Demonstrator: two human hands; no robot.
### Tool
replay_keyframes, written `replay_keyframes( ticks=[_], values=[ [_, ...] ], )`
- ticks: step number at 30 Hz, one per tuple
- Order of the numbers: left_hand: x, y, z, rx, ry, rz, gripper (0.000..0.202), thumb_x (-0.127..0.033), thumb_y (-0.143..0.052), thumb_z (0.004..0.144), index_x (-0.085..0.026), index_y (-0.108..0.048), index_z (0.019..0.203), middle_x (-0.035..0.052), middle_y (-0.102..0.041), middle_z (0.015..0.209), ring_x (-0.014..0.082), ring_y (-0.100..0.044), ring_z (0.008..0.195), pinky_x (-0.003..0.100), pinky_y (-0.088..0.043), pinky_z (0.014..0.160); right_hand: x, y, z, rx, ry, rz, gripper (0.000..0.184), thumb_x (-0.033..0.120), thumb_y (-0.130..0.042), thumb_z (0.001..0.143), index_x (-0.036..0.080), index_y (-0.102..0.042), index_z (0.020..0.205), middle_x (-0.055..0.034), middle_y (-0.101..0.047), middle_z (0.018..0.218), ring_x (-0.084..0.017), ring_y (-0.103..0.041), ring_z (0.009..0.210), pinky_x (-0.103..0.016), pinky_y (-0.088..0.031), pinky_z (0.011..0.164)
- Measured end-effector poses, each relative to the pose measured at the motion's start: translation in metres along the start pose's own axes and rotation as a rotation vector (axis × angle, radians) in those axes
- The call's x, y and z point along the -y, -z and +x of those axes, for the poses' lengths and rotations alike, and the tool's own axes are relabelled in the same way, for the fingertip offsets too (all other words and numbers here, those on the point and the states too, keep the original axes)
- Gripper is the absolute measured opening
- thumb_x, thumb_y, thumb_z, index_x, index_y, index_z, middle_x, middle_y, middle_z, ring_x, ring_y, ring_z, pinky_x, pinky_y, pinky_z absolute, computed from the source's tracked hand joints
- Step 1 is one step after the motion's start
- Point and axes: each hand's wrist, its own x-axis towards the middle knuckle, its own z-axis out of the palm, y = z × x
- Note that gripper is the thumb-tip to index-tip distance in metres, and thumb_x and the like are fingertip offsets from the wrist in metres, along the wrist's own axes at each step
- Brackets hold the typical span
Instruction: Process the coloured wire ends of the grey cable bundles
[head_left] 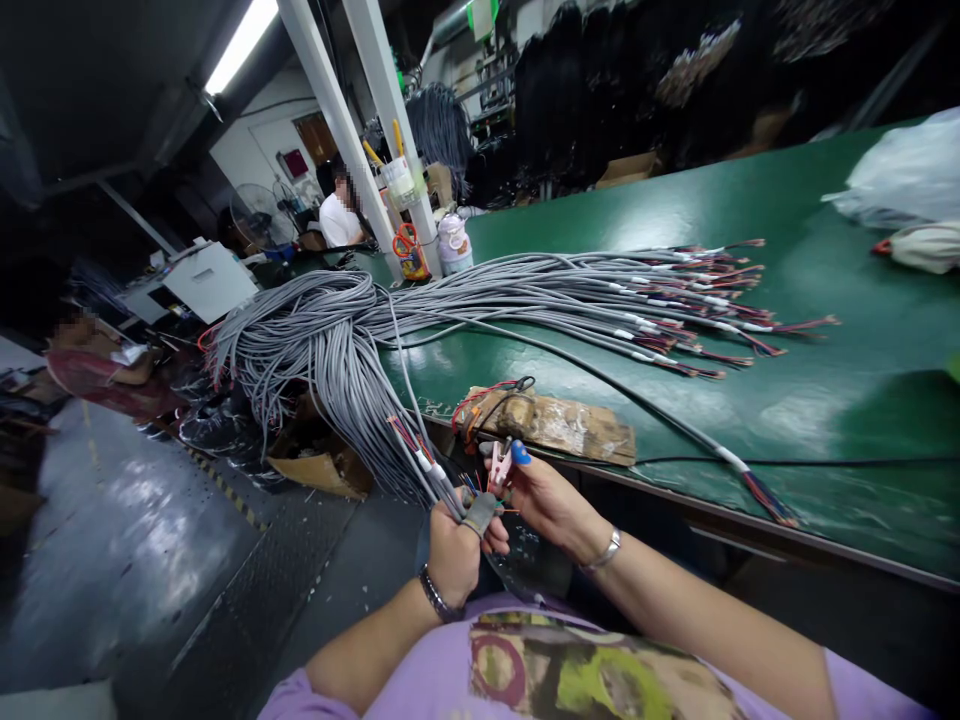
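Note:
My left hand (454, 555), with a grey cover on its thumb, is closed round grey cables (441, 488) in front of my body. Thin coloured wires (471, 482) fan out beyond that thumb. Close beside it, my right hand (553, 508) pinches a small pale pink clip (499, 464) near the wire ends. A blue cover (520, 453) sits on a fingertip of the right hand. The exact contact between clip and wires is too small to make out. One separate grey cable (675, 425) runs along the bench, its coloured wires bare at the end.
A large bundle of grey cables (330, 310) lies across the green bench (825, 400) and hangs over its edge. A wooden block (577, 425) with wires lies at the near edge. A bottle (454, 243) stands by the posts; plastic bags (911, 170) lie right. Two people sit at left.

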Motion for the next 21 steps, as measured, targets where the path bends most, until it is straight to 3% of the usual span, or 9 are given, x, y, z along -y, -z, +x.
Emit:
replay_keyframes(
  ticks=[7,15,21],
  values=[
    [0.0028,0.0015,-0.0005,-0.005,-0.001,0.026,0.037,-0.047,-0.066,0.074,-0.014,-0.054,0.062,-0.0007,-0.059,0.045,0.0074,-0.052,0.033,0.015,-0.03,0.034,-0.0031,-0.0019,-0.0001,-0.028,0.003,0.028,0.032,0.049,-0.073,0.068,0.019,-0.07,0.078,-0.0023,-0.066,0.073,-0.013,-0.055,0.064,-0.027,-0.045,0.062],
    [0.0017,0.0082,-0.0085,-0.037,-0.013,-0.009,0.037,-0.049,-0.066,0.074,-0.014,-0.056,0.065,-0.001,-0.059,0.047,0.0074,-0.051,0.034,0.016,-0.032,0.035,0.0002,0.0052,-0.0057,0.055,-0.149,0.109,0.041,0.059,-0.062,0.074,0.019,-0.066,0.079,-0.0017,-0.065,0.072,-0.013,-0.057,0.064,-0.026,-0.047,0.063],
    [-0.0037,0.0056,-0.0078,-0.047,-0.026,-0.065,0.036,-0.048,-0.065,0.075,-0.014,-0.056,0.067,-0.0013,-0.059,0.047,0.0071,-0.051,0.035,0.016,-0.032,0.036,0.0034,0.0024,-0.0044,0.034,-0.099,0.024,0.032,0.049,-0.067,0.076,0.018,-0.068,0.086,-0.0032,-0.067,0.077,-0.014,-0.06,0.07,-0.027,-0.047,0.064]
  ],
)
